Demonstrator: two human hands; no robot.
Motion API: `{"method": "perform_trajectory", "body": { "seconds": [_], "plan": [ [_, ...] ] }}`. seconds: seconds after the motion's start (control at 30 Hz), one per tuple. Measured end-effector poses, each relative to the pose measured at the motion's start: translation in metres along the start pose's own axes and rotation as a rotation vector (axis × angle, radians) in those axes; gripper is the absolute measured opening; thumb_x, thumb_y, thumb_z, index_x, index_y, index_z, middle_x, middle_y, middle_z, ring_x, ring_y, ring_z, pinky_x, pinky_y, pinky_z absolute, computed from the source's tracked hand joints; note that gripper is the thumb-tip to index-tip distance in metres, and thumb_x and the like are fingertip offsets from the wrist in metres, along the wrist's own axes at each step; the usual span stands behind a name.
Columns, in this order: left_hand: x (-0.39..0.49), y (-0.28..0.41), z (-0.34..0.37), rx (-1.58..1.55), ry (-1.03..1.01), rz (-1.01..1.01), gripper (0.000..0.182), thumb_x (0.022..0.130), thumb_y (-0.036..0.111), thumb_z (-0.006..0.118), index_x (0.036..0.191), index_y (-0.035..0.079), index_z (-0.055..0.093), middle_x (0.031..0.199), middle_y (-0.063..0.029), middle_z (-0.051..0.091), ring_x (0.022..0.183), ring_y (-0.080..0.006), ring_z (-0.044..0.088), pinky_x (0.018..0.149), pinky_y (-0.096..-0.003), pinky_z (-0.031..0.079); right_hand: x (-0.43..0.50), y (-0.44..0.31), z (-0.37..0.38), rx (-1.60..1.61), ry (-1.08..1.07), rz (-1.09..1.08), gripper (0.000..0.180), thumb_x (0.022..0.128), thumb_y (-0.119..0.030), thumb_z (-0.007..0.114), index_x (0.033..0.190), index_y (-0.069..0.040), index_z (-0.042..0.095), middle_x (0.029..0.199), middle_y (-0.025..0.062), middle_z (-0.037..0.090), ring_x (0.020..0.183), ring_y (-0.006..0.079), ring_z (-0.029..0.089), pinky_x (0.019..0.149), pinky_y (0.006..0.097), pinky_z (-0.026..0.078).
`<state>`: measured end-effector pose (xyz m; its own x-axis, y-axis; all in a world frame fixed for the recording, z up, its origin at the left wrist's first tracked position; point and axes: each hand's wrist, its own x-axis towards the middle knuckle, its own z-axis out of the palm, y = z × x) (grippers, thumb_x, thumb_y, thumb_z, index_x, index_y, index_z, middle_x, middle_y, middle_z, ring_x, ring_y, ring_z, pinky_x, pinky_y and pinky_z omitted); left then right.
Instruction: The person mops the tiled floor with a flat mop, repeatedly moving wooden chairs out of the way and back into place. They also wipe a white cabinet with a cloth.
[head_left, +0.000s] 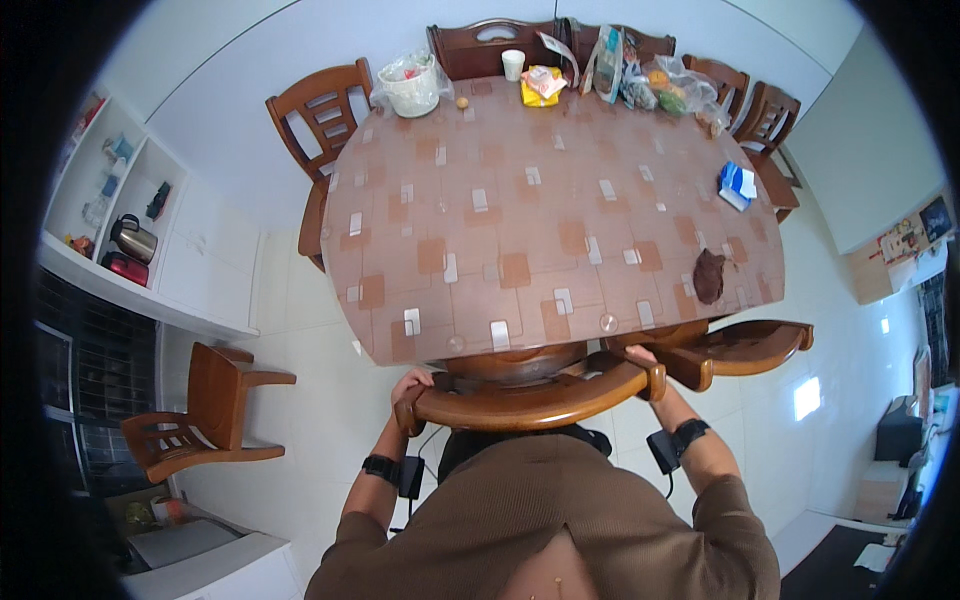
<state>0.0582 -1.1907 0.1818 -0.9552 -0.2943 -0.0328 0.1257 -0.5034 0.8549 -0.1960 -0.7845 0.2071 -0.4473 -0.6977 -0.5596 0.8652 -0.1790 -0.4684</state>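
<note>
A wooden chair (517, 411) stands directly before me, its curved back rail nearest my body and its seat partly under the dining table (525, 225). My left hand (412, 381) is wrapped around the left end of the chair back. At the right end of the same chair back, my right hand (643, 355) grips the upright, its fingers partly hidden by the wood. A crumpled brown cloth (708, 277) lies near the table's right front edge. Farther back on the right is a blue and white packet (737, 186).
Another wooden chair (757, 349) adjoins at right; a separate chair (217, 405) stands at left. Along the table's far edge are a white basket lined with plastic (409, 86), a white cup (513, 64), a yellow packet (541, 88) and plastic bags of produce (667, 94).
</note>
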Motion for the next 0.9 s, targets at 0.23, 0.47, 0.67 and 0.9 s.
{"method": "perform_trajectory", "body": {
  "seconds": [0.23, 0.47, 0.67, 0.9],
  "plan": [
    [-0.003, -0.009, -0.007, -0.010, 0.074, 0.057, 0.007, 0.072, 0.007, 0.048, 0.069, 0.002, 0.052, 0.073, -0.0104, 0.052, 0.074, -0.0218, 0.049, 0.074, -0.0289, 0.039, -0.009, 0.008, 0.000, 0.105, 0.041, -0.010, 0.037, 0.077, -0.030, 0.050, 0.098, -0.001, 0.055, 0.092, 0.0131, 0.060, 0.080, 0.0247, 0.059, 0.075, 0.0357, 0.048],
    [-0.020, -0.009, -0.005, 1.231, 0.428, 0.129, 0.023, 0.063, 0.025, 0.060, 0.077, 0.006, 0.054, 0.073, -0.0088, 0.053, 0.072, -0.0242, 0.052, 0.066, -0.0352, 0.043, -0.021, 0.041, 0.005, 0.406, 0.406, -0.189, 0.039, 0.077, -0.039, 0.051, 0.101, -0.008, 0.052, 0.097, 0.0098, 0.059, 0.086, 0.0243, 0.059, 0.076, 0.0371, 0.050],
    [-0.019, -0.022, -0.013, 0.862, 0.467, 0.104, 0.030, 0.059, 0.027, 0.061, 0.080, 0.007, 0.057, 0.074, -0.0085, 0.055, 0.074, -0.0256, 0.053, 0.065, -0.0334, 0.043, -0.034, 0.091, -0.013, 0.106, 0.602, -0.103, 0.038, 0.086, -0.030, 0.040, 0.114, -0.004, 0.039, 0.102, 0.0196, 0.054, 0.082, 0.0285, 0.058, 0.069, 0.0375, 0.051],
    [-0.084, 0.016, -0.032, 0.304, 0.549, -0.529, 0.016, 0.080, 0.020, 0.053, 0.072, 0.007, 0.056, 0.069, -0.0010, 0.054, 0.060, -0.0087, 0.051, 0.057, -0.0203, 0.042, -0.087, 0.190, -0.012, -0.023, 0.607, 0.171, 0.038, 0.084, -0.016, 0.038, 0.119, 0.001, 0.037, 0.097, 0.0221, 0.055, 0.072, 0.0276, 0.058, 0.064, 0.0352, 0.051]
  ]
}}
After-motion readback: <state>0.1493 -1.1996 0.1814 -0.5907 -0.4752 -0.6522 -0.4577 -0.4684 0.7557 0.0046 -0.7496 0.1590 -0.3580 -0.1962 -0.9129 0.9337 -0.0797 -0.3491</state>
